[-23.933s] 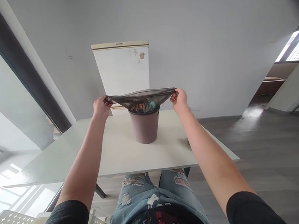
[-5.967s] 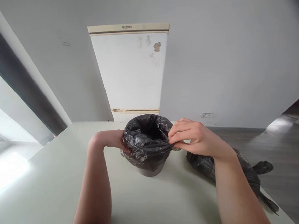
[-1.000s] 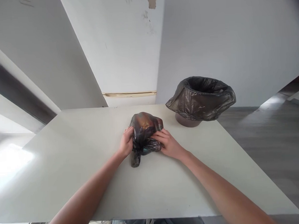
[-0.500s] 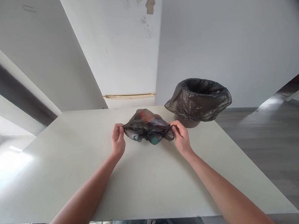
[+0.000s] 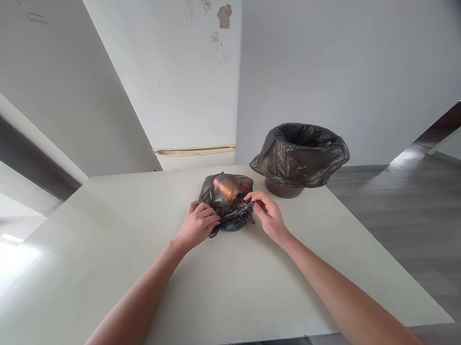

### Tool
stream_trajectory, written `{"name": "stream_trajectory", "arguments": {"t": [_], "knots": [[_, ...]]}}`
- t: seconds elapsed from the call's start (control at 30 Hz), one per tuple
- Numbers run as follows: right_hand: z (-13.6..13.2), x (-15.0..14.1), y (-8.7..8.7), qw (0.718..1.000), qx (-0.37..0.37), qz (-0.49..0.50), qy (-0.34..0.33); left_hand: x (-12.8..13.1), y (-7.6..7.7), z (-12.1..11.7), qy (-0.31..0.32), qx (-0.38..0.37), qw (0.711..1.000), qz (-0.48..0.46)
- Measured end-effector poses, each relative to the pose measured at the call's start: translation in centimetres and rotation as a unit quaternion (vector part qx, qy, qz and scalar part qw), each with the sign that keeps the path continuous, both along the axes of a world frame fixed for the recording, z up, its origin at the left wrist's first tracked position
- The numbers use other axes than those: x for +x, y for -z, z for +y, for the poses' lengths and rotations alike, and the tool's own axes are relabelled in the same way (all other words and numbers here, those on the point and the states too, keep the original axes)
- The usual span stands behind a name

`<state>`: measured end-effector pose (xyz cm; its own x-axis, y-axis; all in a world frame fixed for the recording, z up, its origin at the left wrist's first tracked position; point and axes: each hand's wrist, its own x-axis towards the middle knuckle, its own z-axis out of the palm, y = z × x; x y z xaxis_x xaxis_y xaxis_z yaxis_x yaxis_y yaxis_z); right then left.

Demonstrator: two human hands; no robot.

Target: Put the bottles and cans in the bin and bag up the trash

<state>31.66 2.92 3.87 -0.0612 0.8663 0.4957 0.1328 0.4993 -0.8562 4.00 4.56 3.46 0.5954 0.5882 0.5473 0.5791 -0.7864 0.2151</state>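
A filled black garbage bag (image 5: pixel 221 200) lies on the white table in front of me, its thin plastic bunched at the near side. Orange, red and green contents show through the film, but I cannot make out what they are. My left hand (image 5: pixel 198 225) is closed on the bag's left side, its fingers curled over the gathered plastic. At the right edge, my right hand (image 5: pixel 271 217) pinches a bit of the bag between thumb and fingers.
A brown bin (image 5: pixel 284 188) lined with another black bag (image 5: pixel 302 163) stands at the table's far right corner. Behind the white table (image 5: pixel 237 286) rise a white fridge (image 5: pixel 192 91) and a grey wall. Wood-look floor lies to the right.
My hands have come closer together, and the bag's stretched sides are now slack and bunched. The orange contents show more plainly. The view has shifted slightly.
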Motion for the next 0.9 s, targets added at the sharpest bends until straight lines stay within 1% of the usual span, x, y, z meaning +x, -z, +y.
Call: {"name": "stream_trajectory", "arguments": {"t": [0.07,0.13,0.17,0.23,0.33,0.4,0.43,0.5,0.53,0.57,0.6,0.63,0.67,0.7,0.73,0.77,0.8,0.83,0.87,0.9], "knots": [[0.3,0.2,0.5,0.998,-0.021,-0.008,0.059,0.1,0.2,0.0,-0.018,-0.02,0.998,-0.064],[0.6,0.4,1.1,0.989,-0.044,-0.038,0.133,0.1,0.1,-0.1,-0.049,-0.034,0.987,-0.151],[0.8,0.5,1.3,0.984,-0.052,-0.053,0.159,0.1,-0.1,-0.1,-0.066,-0.039,0.979,-0.189],[0.9,0.6,1.7,0.979,-0.06,-0.069,0.182,0.0,-0.3,-0.3,-0.101,-0.057,0.962,-0.249],[0.8,0.4,1.8,0.978,-0.067,-0.078,0.183,-0.2,-0.4,-0.5,-0.143,-0.112,0.928,-0.325],[0.6,0.2,1.4,0.976,-0.04,-0.087,0.193,-0.2,-0.3,-0.6,-0.154,-0.142,0.906,-0.368],[0.4,0.1,1.2,0.974,-0.007,-0.094,0.205,-0.2,-0.3,-0.6,-0.152,-0.152,0.9,-0.38],[0.0,0.1,0.6,0.961,0.093,-0.113,0.233,-0.1,-0.2,-0.5,-0.139,-0.167,0.895,-0.389],[-0.3,0.0,0.3,0.954,0.147,-0.126,0.229,-0.1,-0.2,-0.4,-0.13,-0.174,0.895,-0.389],[-0.6,-0.1,0.1,0.951,0.191,-0.142,0.195,0.0,-0.1,-0.3,-0.117,-0.184,0.893,-0.392],[-0.9,-0.3,0.0,0.953,0.22,-0.161,0.132,0.1,-0.1,-0.3,-0.103,-0.196,0.89,-0.399],[-1.1,-0.6,-0.1,0.953,0.233,-0.186,0.05,0.2,-0.1,-0.2,-0.087,-0.207,0.885,-0.407],[-1.3,-1.0,0.0,0.949,0.229,-0.217,-0.029,0.2,-0.1,-0.2,-0.072,-0.219,0.88,-0.416],[-1.5,-1.4,0.1,0.94,0.212,-0.253,-0.088,0.2,-0.1,-0.3,-0.059,-0.23,0.874,-0.424],[-1.5,-1.9,0.3,0.93,0.19,-0.294,-0.116,0.2,-0.2,-0.3,-0.048,-0.239,0.869,-0.43],[-1.5,-2.3,0.6,0.92,0.17,-0.335,-0.114,0.1,-0.3,-0.4,-0.039,-0.246,0.865,-0.435],[-1.4,-2.6,0.9,0.909,0.157,-0.373,-0.098,0.0,-0.5,-0.5,-0.029,-0.252,0.865,-0.433],[-1.2,-2.7,1.1,0.898,0.151,-0.403,-0.085,-0.2,-0.7,-0.6,-0.018,-0.255,0.871,-0.42],[-0.9,-2.6,1.3,0.888,0.154,-0.426,-0.082,-0.4,-1.0,-0.6,-0.009,-0.252,0.883,-0.396],[-0.7,-2.4,1.5,0.88,0.161,-0.438,-0.088,-0.7,-1.3,-0.5,-0.005,-0.239,0.902,-0.359]]}}
